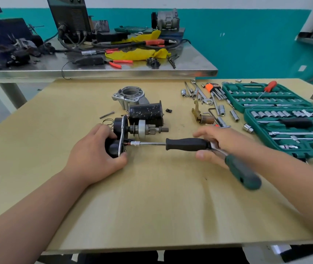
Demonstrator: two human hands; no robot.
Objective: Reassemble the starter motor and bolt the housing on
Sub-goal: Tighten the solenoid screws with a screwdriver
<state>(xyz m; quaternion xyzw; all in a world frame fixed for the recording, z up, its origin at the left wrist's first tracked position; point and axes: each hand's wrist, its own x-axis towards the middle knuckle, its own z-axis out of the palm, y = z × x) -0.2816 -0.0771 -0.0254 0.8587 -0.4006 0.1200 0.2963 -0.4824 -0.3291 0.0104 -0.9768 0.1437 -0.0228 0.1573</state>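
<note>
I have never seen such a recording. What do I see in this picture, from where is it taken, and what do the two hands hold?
There is no machine here: a person works with bare hands, and one camera on the head looks down at them. The left hand grips the half-built starter motor on the wooden table. The right hand holds a green-handled ratchet joined to a black-handled driver, whose socket meets the motor. Behind lie the aluminium housing and a black motor body; on the right, an open green socket set.
</note>
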